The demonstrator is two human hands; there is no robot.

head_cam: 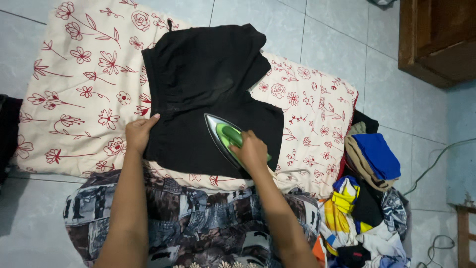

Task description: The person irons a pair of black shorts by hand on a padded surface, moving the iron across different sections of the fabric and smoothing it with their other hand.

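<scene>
Gripping green iron (pixel 225 139) in right hand (pixel 252 150), nose up-left on black shorts (pixel 208 94); left hand (pixel 139 133) flat, pinning hem

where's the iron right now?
In the head view, the green iron sits just right of centre on the black garment, gripped by the right hand; the left hand presses the garment's left edge on the floral cloth.

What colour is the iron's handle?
Green, on the iron under the right hand; head view.
</scene>
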